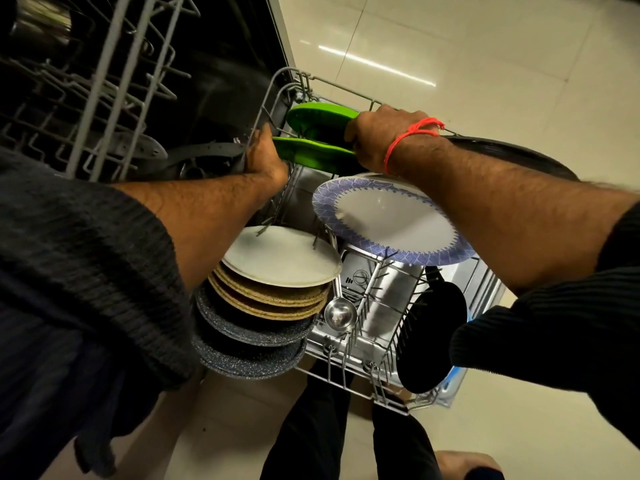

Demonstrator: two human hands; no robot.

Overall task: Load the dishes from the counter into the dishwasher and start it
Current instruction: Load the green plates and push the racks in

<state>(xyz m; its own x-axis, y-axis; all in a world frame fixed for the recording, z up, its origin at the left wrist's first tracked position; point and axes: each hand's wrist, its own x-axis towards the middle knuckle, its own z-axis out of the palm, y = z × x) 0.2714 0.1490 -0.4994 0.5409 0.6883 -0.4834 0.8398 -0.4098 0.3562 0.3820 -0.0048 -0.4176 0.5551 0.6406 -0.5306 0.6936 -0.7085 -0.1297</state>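
Grey wire fills the upper left of our view, where the upper rack [104,81] stands over the dark tub of the dishwasher. Below it our left hand [263,154] rests against the rear wire edge of the pulled-out lower rack [349,382]; its fingers are hidden behind the wires, so we cannot tell how they lie. Just to its right, two green plates [311,133] stand on edge at the back of the rack. Our right hand [377,136], a red thread [412,133] at the wrist, has its fingers curled around the right rim of these green plates, the nearer plate passing under the knuckles. A black pan [512,157] juts out behind that wrist. Nearer to us, in the left row, a white plate [280,258] leans ahead of tan plates [270,299] and speckled dark plates [249,344]. A steel measuring cup [341,313] lies beside them. A white plate with a blue patterned rim [391,220] tilts below our right forearm, and a second black pan [429,334] stands in the rack's right corner. Beige floor tiles [485,64] surround the rack.
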